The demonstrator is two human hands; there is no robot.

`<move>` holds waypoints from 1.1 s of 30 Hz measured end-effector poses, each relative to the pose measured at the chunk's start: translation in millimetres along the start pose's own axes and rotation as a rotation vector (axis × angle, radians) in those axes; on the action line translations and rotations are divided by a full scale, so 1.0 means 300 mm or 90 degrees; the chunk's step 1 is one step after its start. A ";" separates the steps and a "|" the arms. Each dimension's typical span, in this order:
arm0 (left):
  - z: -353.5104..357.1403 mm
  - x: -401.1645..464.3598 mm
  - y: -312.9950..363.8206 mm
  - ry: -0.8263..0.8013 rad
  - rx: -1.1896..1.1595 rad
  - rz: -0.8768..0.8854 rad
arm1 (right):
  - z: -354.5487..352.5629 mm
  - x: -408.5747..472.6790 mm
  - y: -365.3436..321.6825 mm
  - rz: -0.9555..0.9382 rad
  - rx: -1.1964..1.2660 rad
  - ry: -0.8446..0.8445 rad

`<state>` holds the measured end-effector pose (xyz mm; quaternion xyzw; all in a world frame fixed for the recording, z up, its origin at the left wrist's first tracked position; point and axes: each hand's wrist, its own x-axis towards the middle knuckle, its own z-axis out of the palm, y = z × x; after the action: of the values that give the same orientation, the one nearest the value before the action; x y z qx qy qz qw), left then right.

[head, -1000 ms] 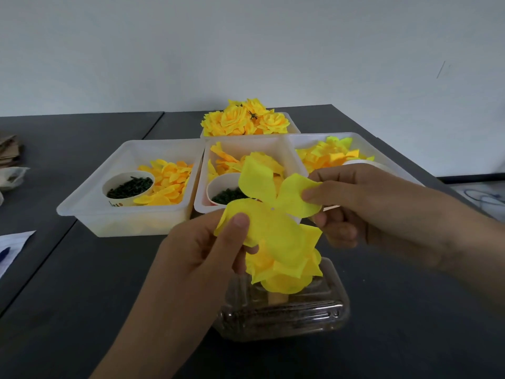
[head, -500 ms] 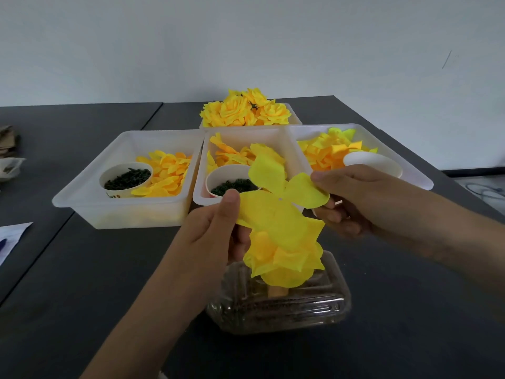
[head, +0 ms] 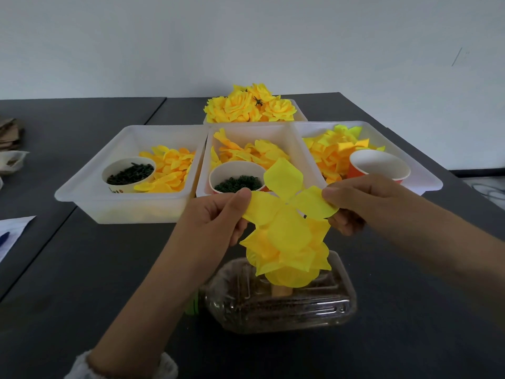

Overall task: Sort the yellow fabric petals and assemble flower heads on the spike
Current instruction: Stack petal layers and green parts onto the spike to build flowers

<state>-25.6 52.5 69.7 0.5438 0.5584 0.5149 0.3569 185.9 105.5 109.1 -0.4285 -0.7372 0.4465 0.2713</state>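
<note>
Left hand (head: 218, 220): pinches the left lobe of the petal layer (head: 287, 203), thumb on top.
Right hand (head: 363, 203): pinches the right lobe, so the layer is stretched flat with its centre hole likely over the spike.
Flower head (head: 287, 255): stacked layers just below, hiding the spike, above the clear bottle (head: 273, 305) that seems to weight it.
Trays (head: 131, 203): far side, petals sorted within reach.
Table (head: 82, 269): dark.

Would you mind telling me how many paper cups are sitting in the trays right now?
3. One cup of dark green bits sits in the left tray, another in the middle tray, and an empty-looking orange one in the right tray. Petals could hide more.
</note>
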 end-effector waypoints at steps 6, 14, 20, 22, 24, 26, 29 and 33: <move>0.004 0.029 -0.020 -0.006 -0.013 -0.023 | 0.011 0.012 0.015 0.024 -0.012 0.018; 0.021 0.060 0.008 0.001 -0.019 -0.017 | 0.006 0.009 0.023 0.050 -0.027 0.052; 0.025 0.070 0.026 0.007 -0.030 -0.014 | 0.006 0.005 0.027 0.058 -0.014 0.050; 0.022 0.070 0.035 0.005 -0.038 -0.005 | 0.006 0.006 0.021 0.055 0.003 0.056; 0.018 0.069 0.043 0.008 -0.064 -0.002 | 0.002 0.002 0.009 0.045 0.027 0.065; 0.012 0.065 0.051 0.000 -0.098 -0.005 | 0.000 -0.006 -0.009 0.019 0.072 0.069; 0.011 0.047 0.065 -0.048 -0.155 -0.006 | 0.011 -0.027 -0.044 -0.018 0.143 0.039; 0.015 0.033 0.083 -0.083 -0.237 -0.040 | 0.031 -0.041 -0.069 -0.021 0.128 0.038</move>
<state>-16.7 60.1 94.4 0.4826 0.4460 0.5615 0.5028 176.5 86.1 123.2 -0.3999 -0.6873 0.5008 0.3419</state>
